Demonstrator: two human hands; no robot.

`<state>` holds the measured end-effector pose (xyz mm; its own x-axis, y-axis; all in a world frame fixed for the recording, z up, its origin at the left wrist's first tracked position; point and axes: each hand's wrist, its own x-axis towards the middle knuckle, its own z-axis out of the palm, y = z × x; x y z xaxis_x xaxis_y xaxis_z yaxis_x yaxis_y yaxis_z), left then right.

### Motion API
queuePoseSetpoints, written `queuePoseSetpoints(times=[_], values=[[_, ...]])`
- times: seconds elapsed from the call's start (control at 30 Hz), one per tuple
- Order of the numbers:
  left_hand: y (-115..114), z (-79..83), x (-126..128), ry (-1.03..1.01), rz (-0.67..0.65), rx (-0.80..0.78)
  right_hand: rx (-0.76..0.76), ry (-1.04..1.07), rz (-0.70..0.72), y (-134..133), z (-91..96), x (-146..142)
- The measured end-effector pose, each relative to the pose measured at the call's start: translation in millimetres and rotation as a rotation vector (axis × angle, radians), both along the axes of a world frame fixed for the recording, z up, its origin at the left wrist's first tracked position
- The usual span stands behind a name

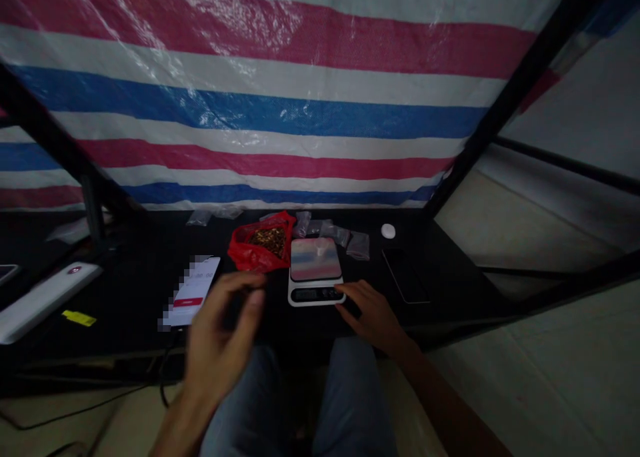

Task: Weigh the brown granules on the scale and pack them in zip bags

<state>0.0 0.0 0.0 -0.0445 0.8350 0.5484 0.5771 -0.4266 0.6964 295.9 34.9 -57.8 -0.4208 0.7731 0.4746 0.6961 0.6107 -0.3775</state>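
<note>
Head cam: right hand (373, 314) lies open and flat on the dark table (140, 264), fingertips at the front right corner of the scale (315, 270), mid-table near the front edge. Left hand (220, 340) hovers blurry, fingers half curled, can't tell if it's holding anything. Red bag (263, 245) sits at the scale's back left corner.

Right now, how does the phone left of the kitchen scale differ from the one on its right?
The lit white-screened phone shows a red button; the black phone is dark. The lit one lies by the left hand, the dark one past the right hand. Both lie flat on the black table.
</note>
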Motion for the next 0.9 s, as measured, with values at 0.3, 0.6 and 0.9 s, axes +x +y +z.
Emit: queuePoseSetpoints(times=[0.3,0.6,0.9], values=[[56.4,-59.4,28.3,0.088,-0.058,-0.252,-0.038,0.035,-0.01,1.6,-5.3,1.5],[57.0,-58.7,26.8,0.116,-0.131,-0.273,-0.059,0.096,0.006,2.9,-9.5,3.4],[56.4,-54.6,24.6,0.129,-0.181,-0.2,-0.107,0.138,-0.031,0.5,-8.1,3.8]])
